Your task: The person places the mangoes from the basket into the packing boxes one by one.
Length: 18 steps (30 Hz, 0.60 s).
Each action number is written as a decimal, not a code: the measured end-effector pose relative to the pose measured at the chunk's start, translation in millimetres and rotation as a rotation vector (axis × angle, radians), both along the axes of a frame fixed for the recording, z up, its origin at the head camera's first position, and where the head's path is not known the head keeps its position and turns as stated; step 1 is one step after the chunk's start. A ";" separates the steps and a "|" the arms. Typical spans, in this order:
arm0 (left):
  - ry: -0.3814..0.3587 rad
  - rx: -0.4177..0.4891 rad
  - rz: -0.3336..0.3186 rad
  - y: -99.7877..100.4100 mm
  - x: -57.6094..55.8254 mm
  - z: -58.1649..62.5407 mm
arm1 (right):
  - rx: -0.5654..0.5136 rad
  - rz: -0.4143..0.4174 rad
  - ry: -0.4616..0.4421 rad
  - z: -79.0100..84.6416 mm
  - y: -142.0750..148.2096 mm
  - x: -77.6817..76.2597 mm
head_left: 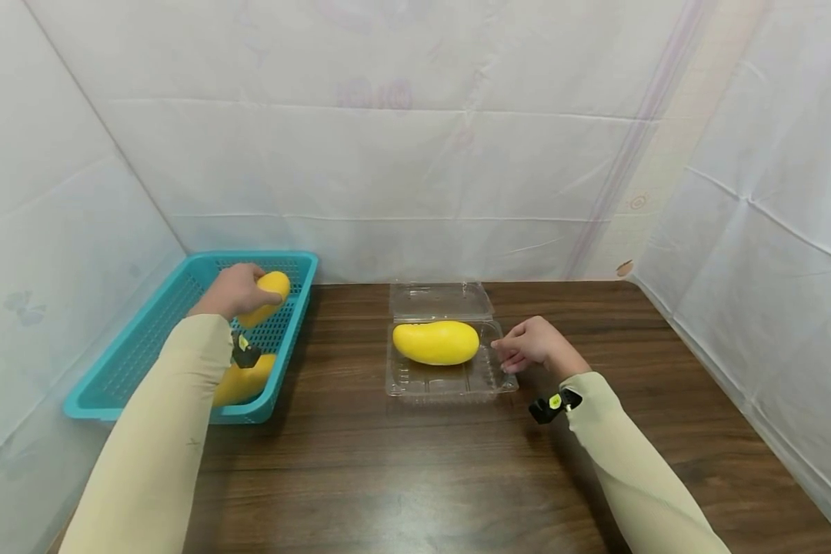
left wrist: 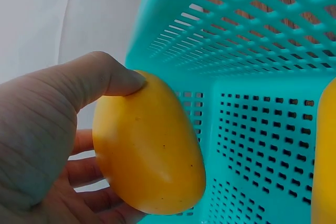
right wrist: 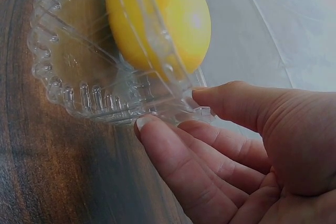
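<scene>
My left hand (head_left: 234,291) grips a yellow mango (left wrist: 149,145) inside the far right part of the turquoise basket (head_left: 309,278). In the left wrist view the thumb lies across its top and the fingers curl beneath. Another mango (head_left: 245,382) lies in the basket's near right corner, partly behind the left wrist. An opened clear plastic clamshell box (head_left: 415,385) lies on the table with one mango (head_left: 438,343) in its base. At the box's right edge my right hand (head_left: 535,344) pinches the rim between thumb and fingers, seen closely in the right wrist view.
The dark wood table (head_left: 388,477) meets a white sheet-covered wall (head_left: 415,177) at the back, with similar sheeting at left and right. The box's lid (head_left: 439,300) lies folded back towards the rear wall. The basket stands close to the left wall.
</scene>
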State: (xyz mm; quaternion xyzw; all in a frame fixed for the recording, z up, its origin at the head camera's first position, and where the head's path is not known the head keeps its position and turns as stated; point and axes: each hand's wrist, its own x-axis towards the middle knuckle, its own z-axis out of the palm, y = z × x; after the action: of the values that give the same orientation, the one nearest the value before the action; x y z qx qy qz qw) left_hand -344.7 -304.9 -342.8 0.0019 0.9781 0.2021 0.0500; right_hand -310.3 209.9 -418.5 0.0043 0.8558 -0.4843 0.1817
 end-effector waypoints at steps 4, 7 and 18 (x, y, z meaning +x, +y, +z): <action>0.010 -0.002 -0.007 1.6 2.7 3.4 | 0.001 -0.004 -0.004 0.0 -0.3 -0.2; 0.016 0.000 -0.012 3.6 5.2 6.5 | -0.004 -0.005 -0.006 -0.4 -0.1 -0.3; 0.105 0.033 -0.038 11.1 9.7 13.9 | -0.016 -0.015 -0.011 -2.0 0.1 -1.3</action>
State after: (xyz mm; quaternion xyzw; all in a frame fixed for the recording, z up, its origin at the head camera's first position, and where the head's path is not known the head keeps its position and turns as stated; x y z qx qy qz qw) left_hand -335.0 -293.8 -328.9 0.0320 0.9757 0.2168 0.0024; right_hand -311.7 210.0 -420.5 0.0120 0.8508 -0.4925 0.1827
